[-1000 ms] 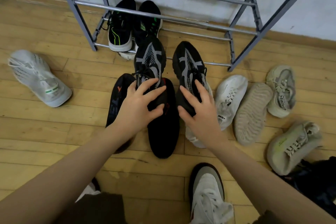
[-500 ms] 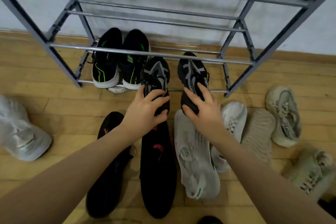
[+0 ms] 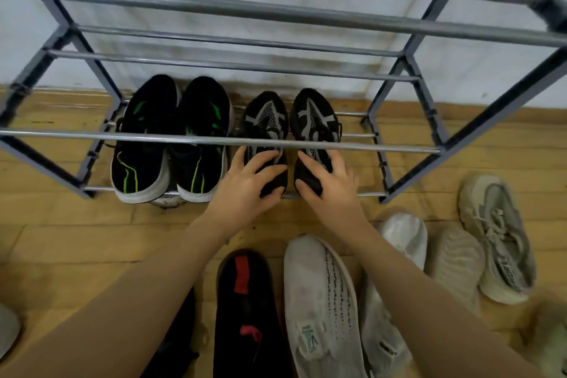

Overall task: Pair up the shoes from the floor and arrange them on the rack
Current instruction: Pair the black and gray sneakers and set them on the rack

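Note:
A grey metal shoe rack point(image 3: 214, 140) stands against the wall. On its bottom shelf sit a black pair with green stripes point(image 3: 170, 138) at the left and, beside it, two black shoes with grey markings. My left hand point(image 3: 248, 187) grips the heel of the left black-and-grey shoe point(image 3: 265, 115). My right hand point(image 3: 329, 190) grips the heel of the right black-and-grey shoe point(image 3: 313, 115). Both shoes rest toe-inward on the shelf bars.
On the wooden floor near me lie a black shoe with red marks point(image 3: 245, 310), a white knit shoe point(image 3: 319, 304), another white shoe point(image 3: 402, 236), an upturned beige sole point(image 3: 457, 261) and a beige laced sneaker point(image 3: 497, 233). The rack's upper bars cross overhead.
Both hands have carried the black-and-grey pair forward from above the floor shoes onto the bottom shelf, next to the black-and-green pair. The view has moved closer to the rack.

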`<state>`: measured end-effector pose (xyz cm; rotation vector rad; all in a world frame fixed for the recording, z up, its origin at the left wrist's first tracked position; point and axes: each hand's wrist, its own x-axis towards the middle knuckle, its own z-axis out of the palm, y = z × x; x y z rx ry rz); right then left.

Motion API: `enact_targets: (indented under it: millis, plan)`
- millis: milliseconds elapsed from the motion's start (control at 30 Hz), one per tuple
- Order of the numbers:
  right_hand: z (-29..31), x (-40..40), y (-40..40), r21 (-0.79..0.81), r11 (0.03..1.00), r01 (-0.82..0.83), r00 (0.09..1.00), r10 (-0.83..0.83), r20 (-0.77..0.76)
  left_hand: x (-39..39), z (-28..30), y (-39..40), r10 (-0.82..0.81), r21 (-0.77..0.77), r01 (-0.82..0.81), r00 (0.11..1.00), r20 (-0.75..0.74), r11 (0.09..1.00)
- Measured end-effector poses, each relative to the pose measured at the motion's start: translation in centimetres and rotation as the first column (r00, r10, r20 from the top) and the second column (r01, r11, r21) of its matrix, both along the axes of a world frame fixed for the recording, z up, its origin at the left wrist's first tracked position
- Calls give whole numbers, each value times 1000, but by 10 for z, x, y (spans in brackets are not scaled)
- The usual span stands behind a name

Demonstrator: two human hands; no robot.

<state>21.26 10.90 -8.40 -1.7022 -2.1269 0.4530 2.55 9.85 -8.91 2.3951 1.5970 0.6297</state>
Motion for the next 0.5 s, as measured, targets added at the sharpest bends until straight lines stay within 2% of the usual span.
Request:
enact_targets:
  millis: [67,133,233,367,500]
  plan:
    - [-10,3,3,-95,995,-8,998,13,53,-2,-11,0,55,-65,-56,998,-21,996]
    - [-19,6,-1,-162,987,24,997,-13,70,0,-21,-6,107,-126,-121,988,-110,985]
    - [-25,11,-8,-161,987,17,992,3,125,5,-26,-10,174,-164,-198,973,-152,966]
    - [-22,13,-5,-180,983,-45,998,51,33,10,-27,-14,153,-151,-167,983,-100,974]
    - [-17,8,-3,-56,998,-8,999,6,-36,17,-31,-14,181,-122,-190,980,-76,974]
